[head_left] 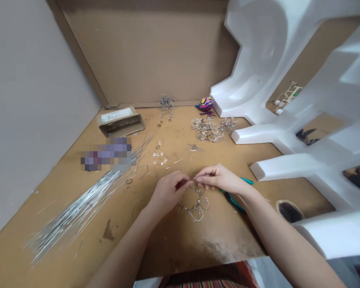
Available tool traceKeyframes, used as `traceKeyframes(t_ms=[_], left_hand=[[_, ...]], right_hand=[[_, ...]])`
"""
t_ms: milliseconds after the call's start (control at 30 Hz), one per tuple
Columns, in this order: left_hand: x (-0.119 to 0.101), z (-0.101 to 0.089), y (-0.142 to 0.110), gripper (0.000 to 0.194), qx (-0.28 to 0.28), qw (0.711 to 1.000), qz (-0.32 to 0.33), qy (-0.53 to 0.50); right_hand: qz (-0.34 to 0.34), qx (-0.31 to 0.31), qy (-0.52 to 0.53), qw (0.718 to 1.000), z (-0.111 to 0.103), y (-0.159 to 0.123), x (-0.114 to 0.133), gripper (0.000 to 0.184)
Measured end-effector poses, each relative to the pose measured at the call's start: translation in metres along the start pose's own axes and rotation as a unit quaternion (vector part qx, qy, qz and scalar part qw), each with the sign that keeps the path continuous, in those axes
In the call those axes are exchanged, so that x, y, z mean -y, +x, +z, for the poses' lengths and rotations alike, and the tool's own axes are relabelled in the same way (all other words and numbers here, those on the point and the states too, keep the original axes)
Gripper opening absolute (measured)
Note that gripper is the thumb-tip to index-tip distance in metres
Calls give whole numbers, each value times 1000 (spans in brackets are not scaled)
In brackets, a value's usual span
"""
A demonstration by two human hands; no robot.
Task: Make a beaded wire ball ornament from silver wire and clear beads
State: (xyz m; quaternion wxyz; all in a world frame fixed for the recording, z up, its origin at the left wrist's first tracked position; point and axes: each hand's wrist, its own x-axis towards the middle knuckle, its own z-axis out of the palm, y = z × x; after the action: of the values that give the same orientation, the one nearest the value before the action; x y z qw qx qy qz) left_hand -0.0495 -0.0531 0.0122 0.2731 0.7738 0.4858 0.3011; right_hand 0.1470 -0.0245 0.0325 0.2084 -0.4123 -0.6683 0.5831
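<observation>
My left hand [170,190] and my right hand [221,178] meet above the tabletop, fingertips close together. Both pinch the upper end of a beaded wire ring [195,208], which has looped silver wire petals and clear beads. The rest of the ring hangs down toward the front edge of the table. Exactly where the fingers grip the wire is too small to make out. Beside and partly under my right forearm lie green-handled pliers [234,202]. A small bundle of short wires [195,147] lies just beyond my hands.
Long straight wires [87,208] spread across the left. Behind them are a blurred-out item [106,154] and an open cardboard box [121,122]. Loose clear beads [160,159], finished wire rings [208,130] and a colourful ball [206,103] lie farther back. White moulded panels [276,170] jut in from the right.
</observation>
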Motion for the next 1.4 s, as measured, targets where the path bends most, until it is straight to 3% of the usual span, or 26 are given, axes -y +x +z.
traceKeyframes(t_ms=[200,333,467,667,867,933,1067,1267,1400], left_hand=[[-3,-10,-3,23,40,995,-68,57],[-1,-13,-4,14,87,987,-77,110],[2,-11,0,18,115,985,-57,113],[5,-5,2,18,112,987,-65,90],[4,5,2,18,111,989,-62,77],[3,6,2,15,103,991,-40,71],[5,6,2,15,104,992,-22,61],[8,7,2,19,119,991,-33,48],[7,8,2,11,117,991,-43,50]], right_hand=[[38,-70,26,996,-1,-4,-2,27],[27,-98,9,995,2,-2,-6,26],[24,-80,-30,996,3,-1,-11,25],[27,-43,-29,998,2,-3,-18,23],[9,-28,-127,991,-2,-7,-13,22],[-3,-38,-170,985,-5,-8,-12,21],[-32,-125,-275,953,-6,-6,-16,19],[10,-103,-369,924,3,-4,-21,14],[45,-98,-430,896,12,-6,-17,11]])
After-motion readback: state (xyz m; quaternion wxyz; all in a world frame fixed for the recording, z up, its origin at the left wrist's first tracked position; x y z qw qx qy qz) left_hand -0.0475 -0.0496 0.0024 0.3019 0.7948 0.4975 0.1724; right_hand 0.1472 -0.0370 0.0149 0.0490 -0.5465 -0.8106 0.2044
